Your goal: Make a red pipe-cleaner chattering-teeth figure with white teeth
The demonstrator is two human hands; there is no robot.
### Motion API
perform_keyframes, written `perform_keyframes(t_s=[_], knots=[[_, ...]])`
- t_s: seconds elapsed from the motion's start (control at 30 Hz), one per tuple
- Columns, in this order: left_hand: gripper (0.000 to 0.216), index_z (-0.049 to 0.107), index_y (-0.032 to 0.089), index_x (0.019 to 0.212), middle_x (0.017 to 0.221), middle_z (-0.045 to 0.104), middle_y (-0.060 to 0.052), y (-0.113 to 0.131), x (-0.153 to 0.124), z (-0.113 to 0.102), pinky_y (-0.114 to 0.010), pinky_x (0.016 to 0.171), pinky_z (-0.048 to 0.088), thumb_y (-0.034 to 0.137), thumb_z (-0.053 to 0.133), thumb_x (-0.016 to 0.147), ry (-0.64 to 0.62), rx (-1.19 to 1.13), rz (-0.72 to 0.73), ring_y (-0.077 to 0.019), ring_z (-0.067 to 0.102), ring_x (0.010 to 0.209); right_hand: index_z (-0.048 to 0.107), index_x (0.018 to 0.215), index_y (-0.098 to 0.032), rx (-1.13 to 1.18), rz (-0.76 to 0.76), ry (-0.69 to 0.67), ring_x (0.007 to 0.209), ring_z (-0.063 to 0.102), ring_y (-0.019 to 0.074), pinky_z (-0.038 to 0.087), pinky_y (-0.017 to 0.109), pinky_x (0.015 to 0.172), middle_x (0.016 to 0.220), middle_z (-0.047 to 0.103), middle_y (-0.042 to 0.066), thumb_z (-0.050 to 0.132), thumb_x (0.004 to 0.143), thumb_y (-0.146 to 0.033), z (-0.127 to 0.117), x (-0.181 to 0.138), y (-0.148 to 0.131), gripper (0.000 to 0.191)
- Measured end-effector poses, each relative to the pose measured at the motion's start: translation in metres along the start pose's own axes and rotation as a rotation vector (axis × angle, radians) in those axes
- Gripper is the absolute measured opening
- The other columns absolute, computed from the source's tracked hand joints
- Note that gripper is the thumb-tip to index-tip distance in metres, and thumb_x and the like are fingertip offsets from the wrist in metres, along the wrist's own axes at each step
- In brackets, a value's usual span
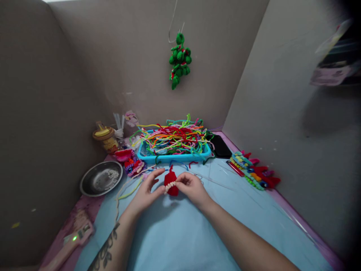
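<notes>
A small red fuzzy piece (pixel 171 183) with a row of white beads across it is held between both hands over the blue table cover (pixel 183 233). My left hand (pixel 146 192) pinches its left side with thumb and fingers, index finger stretched out above it. From the right, my right hand (pixel 191 186) has its fingers closed on the beaded strip. Just beyond stands a blue tray (pixel 173 156) heaped with several coloured pipe cleaners.
A metal bowl (pixel 100 178) with white beads sits at the left, a pink glue gun (pixel 69 242) near the front left. Finished colourful figures (pixel 254 171) lie at the right beside a black phone (pixel 221 146). A green ornament (pixel 179 60) hangs on the back wall.
</notes>
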State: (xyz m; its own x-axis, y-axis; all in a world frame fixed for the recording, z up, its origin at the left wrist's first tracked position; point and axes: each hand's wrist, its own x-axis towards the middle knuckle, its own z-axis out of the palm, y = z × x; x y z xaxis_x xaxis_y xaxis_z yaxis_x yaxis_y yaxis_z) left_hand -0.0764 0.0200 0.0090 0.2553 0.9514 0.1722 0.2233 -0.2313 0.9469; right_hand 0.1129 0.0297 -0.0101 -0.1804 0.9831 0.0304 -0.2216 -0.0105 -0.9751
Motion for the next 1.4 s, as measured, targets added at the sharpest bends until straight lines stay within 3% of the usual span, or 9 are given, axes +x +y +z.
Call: perform_keyframes(t_s=[0.13,0.33,0.73,1.0,1.1,1.17,1.23,1.33,1.4], knots=[[0.013,0.063,0.02,0.087,0.09,0.062,-0.006,0.01,-0.003,0.011,-0.035,0.081,0.044,0.031,0.061,0.08,0.109,0.406,0.196,-0.0212,0.057,0.09,0.06,0.067,-0.021,-0.124,-0.095,0.013,0.065,0.058,0.0159,0.045,0.028,0.064,0.066,0.064,-0.001,0.063,0.071,-0.024,0.004,-0.004,0.004,0.006],[0.012,0.062,0.02,0.09,0.087,0.063,-0.006,0.011,-0.005,0.019,-0.032,0.077,0.044,0.021,0.051,0.086,0.019,0.57,0.28,-0.0189,0.057,0.085,0.06,0.071,-0.021,-0.295,-0.15,0.036,0.064,0.056,0.0153,0.044,0.027,0.062,0.067,0.062,-0.001,0.058,0.073,-0.02,0.008,-0.008,0.009,0.003],[0.012,0.064,0.02,0.086,0.085,0.063,-0.006,0.002,-0.005,0.02,-0.03,0.075,0.045,0.022,0.051,0.086,0.087,0.553,0.24,-0.018,0.058,0.082,0.052,0.091,-0.022,-0.145,-0.139,0.032,0.082,0.061,0.0154,0.048,0.027,0.073,0.088,0.062,0.001,0.059,0.073,-0.016,0.015,-0.012,0.017,0.021],[0.012,0.064,0.018,0.078,0.076,0.066,-0.004,0.004,-0.002,0.023,-0.026,0.062,0.047,0.025,0.056,0.081,0.117,0.368,0.091,-0.0156,0.059,0.071,0.052,0.103,-0.024,-0.483,-0.328,-0.018,0.088,0.061,0.0185,0.047,0.033,0.08,0.095,0.063,0.004,0.048,0.081,-0.012,0.009,-0.016,0.018,0.025],[0.014,0.063,0.017,0.087,0.078,0.064,-0.003,0.006,-0.001,0.024,-0.023,0.055,0.047,0.027,0.058,0.078,0.148,0.282,0.004,-0.0148,0.059,0.068,0.051,0.108,-0.023,-0.647,-0.448,-0.063,0.095,0.057,0.0203,0.045,0.035,0.083,0.1,0.061,0.007,0.045,0.082,-0.009,0.005,-0.016,0.015,0.03],[0.027,0.06,0.019,0.103,0.09,0.062,-0.005,0.006,-0.001,0.022,-0.025,0.058,0.048,0.026,0.06,0.077,0.159,0.325,0.019,-0.0166,0.06,0.076,0.05,0.109,-0.022,-0.749,-0.518,-0.092,0.096,0.055,0.0212,0.044,0.036,0.084,0.102,0.061,0.008,0.043,0.083,-0.008,0.003,-0.015,0.013,0.03],[0.036,0.058,0.022,0.113,0.108,0.057,-0.008,0.006,-0.002,0.019,-0.031,0.072,0.05,0.025,0.06,0.077,0.141,0.44,0.084,-0.0209,0.057,0.094,0.051,0.108,-0.021,-0.822,-0.575,-0.125,0.093,0.054,0.0217,0.042,0.037,0.083,0.1,0.062,0.008,0.042,0.084,-0.008,0.002,-0.015,0.009,0.029],[0.023,0.066,0.025,0.099,0.122,0.051,-0.008,0.008,-0.003,0.013,-0.043,0.093,0.04,0.025,0.06,0.078,0.072,0.609,0.159,-0.0266,0.047,0.112,0.052,0.104,-0.02,-0.86,-0.634,-0.185,0.085,0.054,0.021,0.042,0.037,0.08,0.091,0.063,0.007,0.042,0.085,-0.009,0.003,-0.014,0.005,0.024],[0.012,0.068,0.023,0.086,0.118,0.054,-0.007,0.01,-0.003,0.011,-0.045,0.095,0.037,0.026,0.058,0.078,0.036,0.651,0.181,-0.0269,0.047,0.111,0.053,0.102,-0.02,-0.85,-0.669,-0.211,0.081,0.053,0.0202,0.042,0.036,0.078,0.086,0.062,0.006,0.041,0.086,-0.009,0.003,-0.013,0.005,0.022]])
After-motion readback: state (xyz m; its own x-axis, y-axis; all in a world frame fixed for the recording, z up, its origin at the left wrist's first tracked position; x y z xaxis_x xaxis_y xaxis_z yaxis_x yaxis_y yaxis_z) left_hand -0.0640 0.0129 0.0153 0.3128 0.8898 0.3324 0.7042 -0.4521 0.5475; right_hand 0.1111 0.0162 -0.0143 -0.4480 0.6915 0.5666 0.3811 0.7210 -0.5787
